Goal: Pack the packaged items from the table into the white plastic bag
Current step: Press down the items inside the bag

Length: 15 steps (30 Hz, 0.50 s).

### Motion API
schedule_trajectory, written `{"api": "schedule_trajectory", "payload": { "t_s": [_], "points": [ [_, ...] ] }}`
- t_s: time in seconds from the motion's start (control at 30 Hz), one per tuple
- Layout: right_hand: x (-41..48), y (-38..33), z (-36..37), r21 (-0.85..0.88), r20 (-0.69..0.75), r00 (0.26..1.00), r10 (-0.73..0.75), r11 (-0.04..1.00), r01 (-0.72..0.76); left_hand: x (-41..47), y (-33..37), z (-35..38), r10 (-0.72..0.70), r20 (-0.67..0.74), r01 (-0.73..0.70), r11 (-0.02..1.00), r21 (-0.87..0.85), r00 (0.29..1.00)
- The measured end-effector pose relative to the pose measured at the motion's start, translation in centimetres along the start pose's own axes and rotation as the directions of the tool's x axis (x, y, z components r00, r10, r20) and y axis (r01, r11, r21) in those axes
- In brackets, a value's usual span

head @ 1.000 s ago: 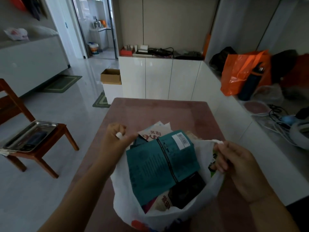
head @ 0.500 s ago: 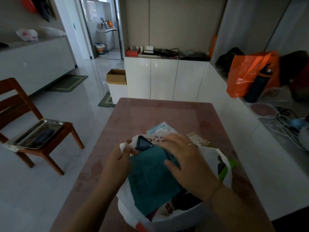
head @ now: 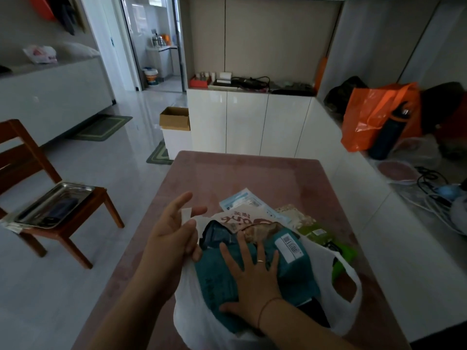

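The right hand (head: 252,279) lay flat, fingers spread, on the teal packet (head: 290,269) in the white plastic bag (head: 202,322). The left hand (head: 171,238) was open, a thin handle strip across its fingers. The packets looked light, crinkly and slippery, and the bag limp, best taken by its handles.

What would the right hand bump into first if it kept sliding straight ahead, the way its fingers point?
The right hand lies flat on the teal package, fingers pointing away from the person. Straight on, it would probably meet the brown-and-white snack packet sticking out of the white plastic bag first, though depth is hard to judge.

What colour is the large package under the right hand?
Teal, with a white barcode label; head view: large flat teal package under right hand.
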State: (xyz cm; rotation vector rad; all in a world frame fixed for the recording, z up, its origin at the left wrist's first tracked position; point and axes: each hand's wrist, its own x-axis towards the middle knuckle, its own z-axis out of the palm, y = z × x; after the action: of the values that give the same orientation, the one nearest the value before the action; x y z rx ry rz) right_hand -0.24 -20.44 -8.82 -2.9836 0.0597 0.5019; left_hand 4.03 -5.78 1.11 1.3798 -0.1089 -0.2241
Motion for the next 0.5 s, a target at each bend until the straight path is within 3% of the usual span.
{"api": "schedule_trajectory", "payload": {
  "t_s": [0.1, 0.17, 0.23, 0.3, 0.37, 0.43, 0.5],
  "points": [
    [-0.1, 1.6, -4.8, 0.239, 0.028, 0.992, -0.124, 0.964, 0.114, 0.8, -0.2, -0.2, -0.003, -0.009, 0.004, 0.999, 0.042, 1.000],
    [0.6, 3.6, -8.8, 0.586, -0.109, 0.983, -0.145, 0.789, 0.181, 1.7, -0.4, 0.0, 0.024, -0.029, -0.021, 0.995, 0.094, 0.999],
    [2.1, 5.9, -11.5, 0.774, -0.288, 0.957, -0.019, 0.584, 0.245, 2.6, -0.6, 0.6, 0.034, -0.043, -0.028, 0.991, 0.134, 0.998],
    [4.1, 8.6, -12.4, 0.838, -0.377, 0.911, 0.166, 0.480, 0.260, 3.3, -1.1, 1.2, 0.003, -0.042, 0.004, 0.989, 0.148, 0.999],
    [6.3, 11.3, -12.7, 0.891, -0.347, 0.895, 0.282, 0.398, 0.220, 4.0, -1.6, 1.7, -0.013, -0.044, 0.020, 0.985, 0.173, 0.999],
    [8.8, 14.2, -12.7, 0.931, -0.233, 0.923, 0.308, 0.346, 0.119, 4.9, -2.1, 1.7, -0.017, -0.057, 0.029, 0.976, 0.215, 0.998],
    [11.5, 16.9, -12.3, 0.929, -0.115, 0.947, 0.300, 0.370, -0.004, 5.7, -2.6, 1.5, -0.028, -0.053, 0.040, 0.967, 0.251, 0.998]
  ]
}}
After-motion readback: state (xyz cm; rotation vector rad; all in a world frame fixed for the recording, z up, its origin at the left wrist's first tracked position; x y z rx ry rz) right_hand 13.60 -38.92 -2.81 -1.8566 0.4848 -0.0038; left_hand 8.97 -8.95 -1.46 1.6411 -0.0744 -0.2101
